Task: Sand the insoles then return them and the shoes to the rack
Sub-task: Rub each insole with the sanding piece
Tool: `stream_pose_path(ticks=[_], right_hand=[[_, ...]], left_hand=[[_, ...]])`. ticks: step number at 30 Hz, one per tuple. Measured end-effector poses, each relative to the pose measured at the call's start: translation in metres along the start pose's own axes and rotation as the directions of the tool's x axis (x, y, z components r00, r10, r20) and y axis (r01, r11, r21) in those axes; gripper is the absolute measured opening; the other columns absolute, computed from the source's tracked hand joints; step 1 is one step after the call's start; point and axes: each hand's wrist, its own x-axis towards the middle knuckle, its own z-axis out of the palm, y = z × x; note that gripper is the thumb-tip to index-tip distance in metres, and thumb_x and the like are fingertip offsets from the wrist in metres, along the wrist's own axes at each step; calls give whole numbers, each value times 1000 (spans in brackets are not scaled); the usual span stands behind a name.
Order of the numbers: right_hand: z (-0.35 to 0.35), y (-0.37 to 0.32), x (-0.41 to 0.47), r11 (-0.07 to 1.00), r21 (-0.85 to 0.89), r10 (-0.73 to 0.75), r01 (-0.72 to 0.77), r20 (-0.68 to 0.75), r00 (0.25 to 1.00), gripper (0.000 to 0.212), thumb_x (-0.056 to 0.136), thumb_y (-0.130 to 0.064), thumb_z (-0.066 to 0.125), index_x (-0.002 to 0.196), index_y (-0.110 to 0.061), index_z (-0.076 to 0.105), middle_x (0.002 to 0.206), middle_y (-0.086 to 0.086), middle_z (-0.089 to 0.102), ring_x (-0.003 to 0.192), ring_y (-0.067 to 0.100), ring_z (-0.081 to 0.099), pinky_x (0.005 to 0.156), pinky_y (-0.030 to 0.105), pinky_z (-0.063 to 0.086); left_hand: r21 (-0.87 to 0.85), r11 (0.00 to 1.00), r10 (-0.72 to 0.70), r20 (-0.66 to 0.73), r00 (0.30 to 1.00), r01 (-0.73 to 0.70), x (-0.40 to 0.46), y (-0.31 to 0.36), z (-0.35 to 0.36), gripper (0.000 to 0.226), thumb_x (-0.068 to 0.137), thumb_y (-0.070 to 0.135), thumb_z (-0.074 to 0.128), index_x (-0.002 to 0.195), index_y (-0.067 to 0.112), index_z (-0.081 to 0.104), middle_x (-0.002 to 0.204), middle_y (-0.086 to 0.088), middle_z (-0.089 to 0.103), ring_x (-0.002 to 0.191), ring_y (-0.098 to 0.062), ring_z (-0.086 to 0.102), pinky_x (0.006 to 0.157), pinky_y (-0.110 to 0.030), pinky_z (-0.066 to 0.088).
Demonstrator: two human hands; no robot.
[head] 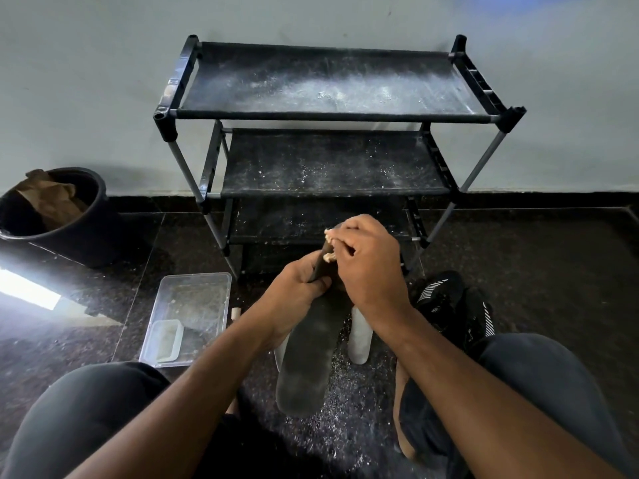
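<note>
Together, 2 hands grip 1 insole (pixel 307 361), left hand (pixel 294 292), right hand (pixel 370 264).

The long felt-like insole (pixel 304 368) is dark grey, paling to a dusty wash near its rounded end. The tiered fabric-shelf rack (pixel 328 84) is black on grey metal legs, its shelves speckled white. The pair of knit shoes (pixel 449 305) is black with white stripes (thin, slanted ones). The round plastic bucket (pixel 79 229) is black, with crumpled brown paper (pixel 48 198) inside. The rectangular plastic tray (pixel 190 316) is clear. The polished stone floor (pixel 536 254) is black, flecked grey.
</note>
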Motion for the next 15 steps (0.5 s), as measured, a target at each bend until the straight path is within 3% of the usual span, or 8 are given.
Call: stream_pose_path(ticks=[3, 7, 10, 15], right_hand=[[1, -1, -1, 999, -52, 2, 0, 39, 999, 10, 87, 0, 69, 88, -6, 78, 91, 0, 65, 87, 10, 63, 82, 20, 52], [16, -7, -15, 997, -49, -44, 52, 153, 987, 9, 89, -2, 69, 85, -7, 76, 86, -1, 60, 82, 12, 60, 73, 21, 51], [10, -7, -10, 998, -49, -33, 38, 98, 995, 12, 90, 0, 67, 80, -4, 74, 87, 0, 59, 83, 11, 59, 72, 11, 47], [-1, -4, 0, 995, -98, -31, 28, -23, 999, 10, 88, 1, 68, 86, -4, 76, 89, 1, 63, 86, 12, 64, 80, 19, 52]], left_hand=[[-12, 1000, 8, -32, 999, -9, 0, -1, 2, 43, 100, -13, 46, 127, 15, 65, 120, -12, 73, 122, -29, 65, 108, -49, 49], [-1, 1000, 16, -96, 995, -16, 1, 1, -3, 49, 93, -20, 41, 120, 12, 65, 111, -17, 73, 113, -36, 68, 98, -51, 56], [-34, 999, 8, -70, 998, -10, -1, 1, -3, 41, 98, -15, 47, 121, 13, 67, 108, -12, 76, 106, -27, 72, 90, -42, 57], [-20, 1000, 19, -34, 999, -20, 0, 0, 3, 36, 105, -7, 46, 127, 13, 67, 116, -16, 74, 113, -26, 68, 103, -45, 53]])
